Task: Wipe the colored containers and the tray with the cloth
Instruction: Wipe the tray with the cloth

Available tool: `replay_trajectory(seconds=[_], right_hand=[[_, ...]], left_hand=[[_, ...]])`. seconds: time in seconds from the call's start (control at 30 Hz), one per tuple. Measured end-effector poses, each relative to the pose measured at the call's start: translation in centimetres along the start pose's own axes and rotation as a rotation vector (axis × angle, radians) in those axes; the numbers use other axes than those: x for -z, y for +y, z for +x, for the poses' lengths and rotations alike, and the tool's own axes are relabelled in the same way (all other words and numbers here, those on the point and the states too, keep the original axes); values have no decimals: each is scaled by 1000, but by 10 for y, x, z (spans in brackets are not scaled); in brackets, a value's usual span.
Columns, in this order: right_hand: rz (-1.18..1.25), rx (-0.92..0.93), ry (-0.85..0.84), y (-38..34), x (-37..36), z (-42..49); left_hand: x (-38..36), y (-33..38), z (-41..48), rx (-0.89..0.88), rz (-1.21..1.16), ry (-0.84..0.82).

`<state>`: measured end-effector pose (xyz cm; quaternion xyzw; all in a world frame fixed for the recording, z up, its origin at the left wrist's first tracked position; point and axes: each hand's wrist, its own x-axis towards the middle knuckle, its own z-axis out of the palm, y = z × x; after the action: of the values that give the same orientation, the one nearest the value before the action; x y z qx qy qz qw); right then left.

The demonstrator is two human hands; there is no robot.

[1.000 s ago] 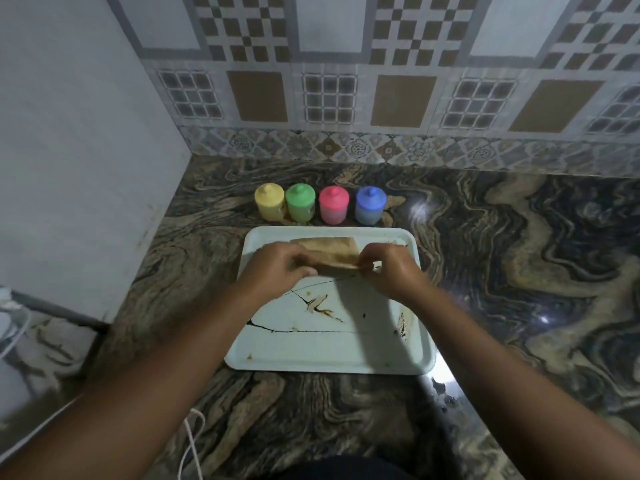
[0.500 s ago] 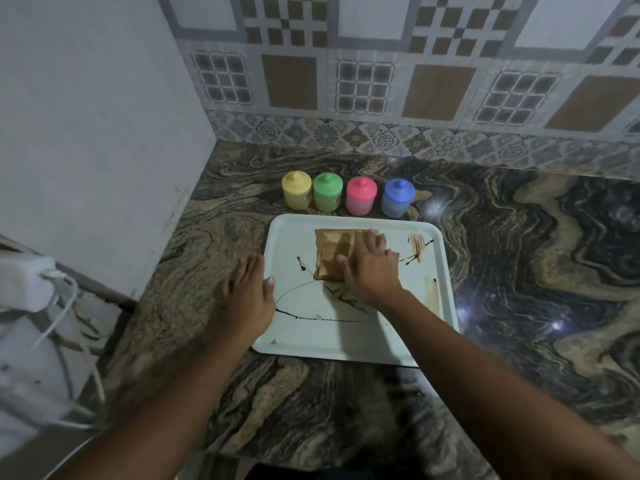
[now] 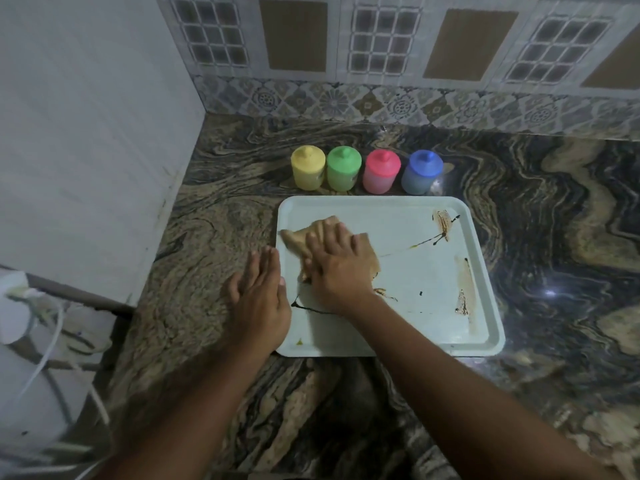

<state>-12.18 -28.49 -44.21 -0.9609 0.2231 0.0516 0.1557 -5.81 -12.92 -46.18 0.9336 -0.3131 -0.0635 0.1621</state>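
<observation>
I see the tray (image 3: pixel 415 278) lying on the countertop (image 3: pixel 554 237), toward its back left corner. Four lidded containers (image 3: pixel 381 171) stand in a row just behind the tray's far edge. The cloth (image 3: pixel 369 254) lies on the tray's left part under the right hand (image 3: pixel 336 268). The left hand (image 3: pixel 259 299) rests flat across the tray's left edge, just beside the right.

The yellow container (image 3: pixel 308 168), green container (image 3: pixel 343 169), pink container (image 3: pixel 381 171) and blue container (image 3: pixel 420 172) stand lidded in a row just behind the pale tray (image 3: pixel 426 271). Brown and black smears streak it. The tan cloth (image 3: pixel 294 239) lies rumpled on its left part.
</observation>
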Motion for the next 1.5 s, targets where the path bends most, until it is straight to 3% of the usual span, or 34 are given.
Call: replay_trajectory(seconds=[0.17, 0.23, 0.37, 0.47, 0.53, 0.63, 0.7, 0.77, 0.83, 0.93, 1.07, 1.13, 1.2, 1.3, 1.37, 1.43, 1.5], right_hand=[[46, 241, -64, -8, -22, -63], [67, 237, -52, 13, -25, -100], [-8, -54, 27, 86, -11, -128], [-64, -382, 45, 123, 14, -80], [-32, -451, 40, 106, 21, -34], [-56, -186, -18, 39, 1, -12], [-47, 53, -56, 8, -16, -52], [7, 163, -49, 22, -17, -102], [-26, 58, -40, 70, -8, -126], [-83, -277, -7, 130, 17, -101], [-23, -528, -10, 119, 35, -14], [-16, -470, -4, 100, 35, 11], [-49, -299, -16, 84, 27, 9], [0, -11, -73, 72, 20, -35], [21, 70, -108, 82, 17, -70], [2, -32, -119, 105, 20, -89], [-36, -248, -95, 133, 27, -86]], left_hand=[[2, 2, -1, -1, -5, 2], [1, 2, -2, 6, 3, -3], [1, 5, 0, -2, 84, -24], [0, 4, -1, -8, 92, -28], [0, 4, -1, -12, 92, -20], [1, 5, -1, -3, 68, -14], [2, 5, -2, 4, 38, -3], [2, 5, -2, 0, 31, 9], [0, 4, -2, -5, 53, 7], [-1, 2, -2, -23, 94, -2], [-2, 1, 0, -7, 107, 1], [-3, 2, 0, -7, 97, 14], [-3, 3, 0, 0, 81, 30], [-2, 8, 0, 63, 24, 24], [-1, 9, 0, 78, 41, 11], [-2, 10, -1, 69, 85, -6], [-2, 9, -1, 54, 103, -8]])
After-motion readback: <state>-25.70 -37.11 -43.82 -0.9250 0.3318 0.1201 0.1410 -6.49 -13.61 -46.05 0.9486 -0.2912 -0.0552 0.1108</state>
